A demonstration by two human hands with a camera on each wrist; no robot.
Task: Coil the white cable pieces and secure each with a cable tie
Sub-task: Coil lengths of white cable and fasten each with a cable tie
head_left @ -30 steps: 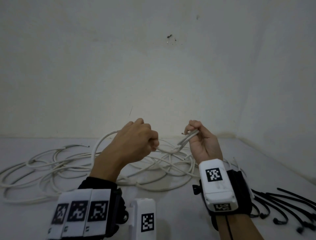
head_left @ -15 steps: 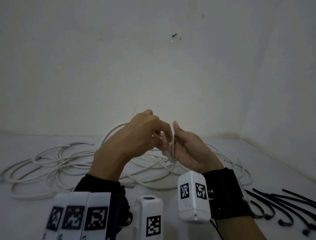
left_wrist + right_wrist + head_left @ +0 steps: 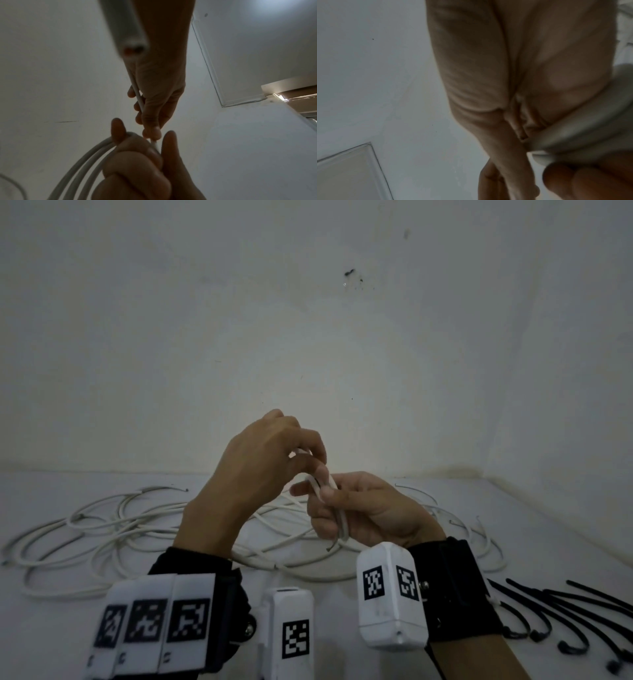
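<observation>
Left hand [image 3: 260, 470]: raised above the table, back of the hand toward the head camera, fingers curled over a loop of white cable [image 3: 337, 508]. Left wrist view: fingers [image 3: 137, 159] bunched round several strands that curve away to the lower left; index finger and thumb stand straighter on either side of the strand passing to the other hand.

Right hand [image 3: 363, 508]: just beside the left, palm turned inward, thumb pressed along the top of the cable, the other fingers folded round the stretch that hangs down through the fist. A cut end pokes out beneath. Right wrist view blurred; pale cable crosses the fingers [image 3: 583, 180].

Loose cable pieces [image 3: 113, 529]: a tangled heap of white strands on the white table [image 3: 205, 577], behind and to both sides of the hands, several cut ends showing.

Cable ties [image 3: 561, 614]: black, a fanned cluster lying on the table at the right edge, near the right wrist, apart from the heap.

Writing: none legible. Square black-and-white coded markers on the white wrist units [image 3: 390, 594].
</observation>
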